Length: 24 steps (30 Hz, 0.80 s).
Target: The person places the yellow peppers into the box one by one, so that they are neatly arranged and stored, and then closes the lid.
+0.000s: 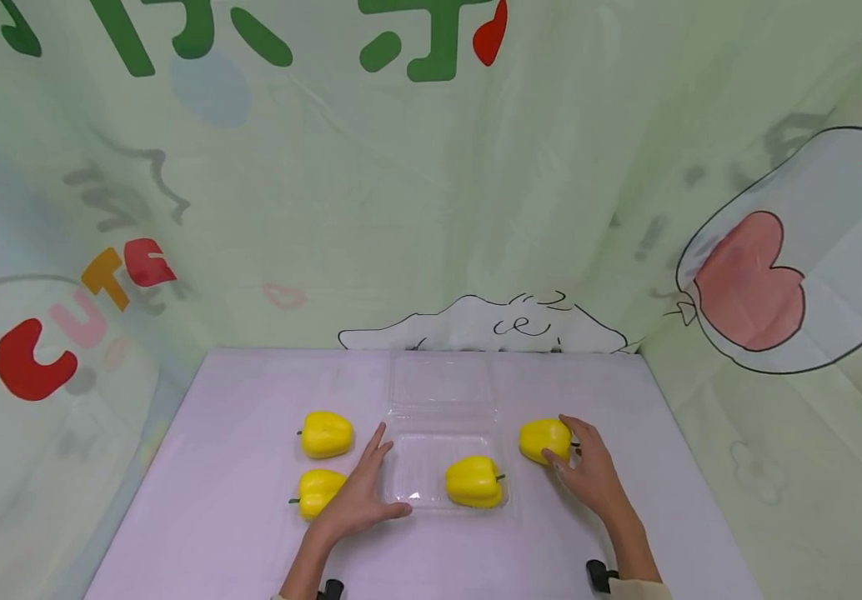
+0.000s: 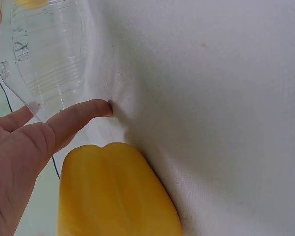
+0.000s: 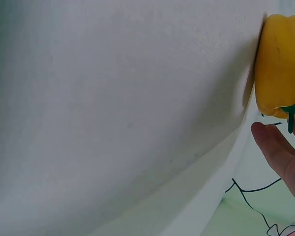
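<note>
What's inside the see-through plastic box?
One yellow pepper sits inside the plastic box, at the right end in the head view. Beside it, the clear bottom shows. The pepper covers the bit of bottom underneath, so I can't see that.

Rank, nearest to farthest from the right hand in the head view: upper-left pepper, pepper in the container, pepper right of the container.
1. Right pepper: by the right hand.
2. Middle pepper: in the container, right half.
3. Upper-left pepper: left of the container.
</note>
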Each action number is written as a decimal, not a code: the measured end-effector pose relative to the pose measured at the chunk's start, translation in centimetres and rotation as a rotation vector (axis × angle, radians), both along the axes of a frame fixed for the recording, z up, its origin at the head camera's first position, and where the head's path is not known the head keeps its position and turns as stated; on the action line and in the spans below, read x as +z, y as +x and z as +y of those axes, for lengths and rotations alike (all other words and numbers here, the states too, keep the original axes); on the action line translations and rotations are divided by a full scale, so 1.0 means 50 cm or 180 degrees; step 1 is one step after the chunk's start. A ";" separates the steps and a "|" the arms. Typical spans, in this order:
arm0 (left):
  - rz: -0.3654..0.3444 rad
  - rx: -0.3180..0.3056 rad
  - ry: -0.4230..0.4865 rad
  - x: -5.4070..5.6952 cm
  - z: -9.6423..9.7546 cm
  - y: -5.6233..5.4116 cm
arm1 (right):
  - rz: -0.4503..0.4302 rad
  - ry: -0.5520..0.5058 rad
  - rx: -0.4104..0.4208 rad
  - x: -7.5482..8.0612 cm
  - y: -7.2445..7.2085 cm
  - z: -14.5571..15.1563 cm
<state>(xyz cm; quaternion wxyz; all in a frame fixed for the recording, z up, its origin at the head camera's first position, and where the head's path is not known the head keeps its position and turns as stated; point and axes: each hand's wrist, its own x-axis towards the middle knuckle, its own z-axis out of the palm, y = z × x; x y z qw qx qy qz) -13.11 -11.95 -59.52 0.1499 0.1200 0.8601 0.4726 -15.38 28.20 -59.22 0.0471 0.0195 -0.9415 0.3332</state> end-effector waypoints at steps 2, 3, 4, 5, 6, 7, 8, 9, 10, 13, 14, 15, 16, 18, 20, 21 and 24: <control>0.0000 -0.0001 0.0002 0.000 0.000 -0.001 | 0.0019 -0.0030 -0.0011 -0.004 -0.001 -0.001; -0.0003 0.0001 0.0002 0.000 0.000 -0.001 | 0.0012 -0.0047 -0.0016 -0.005 -0.001 -0.001; -0.0005 0.0003 0.0006 0.001 0.001 -0.001 | -0.0003 -0.0072 -0.0025 -0.005 -0.001 -0.002; -0.0007 0.0008 0.0011 0.001 0.001 -0.001 | -0.0024 -0.0093 -0.0033 -0.006 -0.002 -0.002; -0.0011 0.0011 0.0012 0.001 0.001 -0.001 | -0.0053 -0.0118 -0.0044 -0.006 -0.002 -0.002; -0.0013 0.0012 0.0013 0.001 0.001 -0.001 | -0.0090 -0.0147 -0.0054 -0.006 -0.002 -0.002; -0.0013 0.0013 0.0013 0.001 0.001 -0.001 | -0.0128 -0.0169 -0.0066 -0.006 -0.003 -0.002; -0.0014 0.0012 0.0014 0.002 0.001 -0.001 | -0.0167 -0.0179 -0.0077 -0.005 -0.003 -0.002; -0.0016 0.0008 0.0016 0.002 0.001 -0.001 | -0.0195 -0.0192 -0.0089 -0.005 -0.003 -0.002; -0.0018 0.0002 0.0019 0.003 0.000 -0.001 | -0.0270 -0.0215 -0.0120 -0.005 -0.004 -0.003; -0.0018 0.0001 0.0022 0.003 0.000 -0.001 | -0.0292 -0.0220 -0.0130 -0.005 -0.005 -0.003; -0.0021 0.0000 0.0025 0.003 0.000 -0.001 | -0.0318 -0.0230 -0.0145 -0.005 -0.005 -0.003; -0.0020 0.0000 0.0028 0.003 0.000 -0.002 | -0.0344 -0.0242 -0.0159 -0.005 -0.005 -0.003; -0.0024 0.0005 0.0025 0.003 0.000 -0.003 | -0.0393 -0.0257 -0.0189 -0.006 -0.006 -0.004; -0.0028 0.0012 0.0022 0.001 0.001 -0.003 | -0.0425 -0.0271 -0.0213 -0.008 -0.006 -0.004; -0.0036 0.0017 0.0019 0.001 0.001 -0.003 | -0.0435 -0.0279 -0.0224 -0.009 -0.007 -0.003; -0.0053 0.0034 0.0015 -0.001 0.002 -0.002 | -0.0439 -0.0281 -0.0230 -0.011 -0.007 -0.003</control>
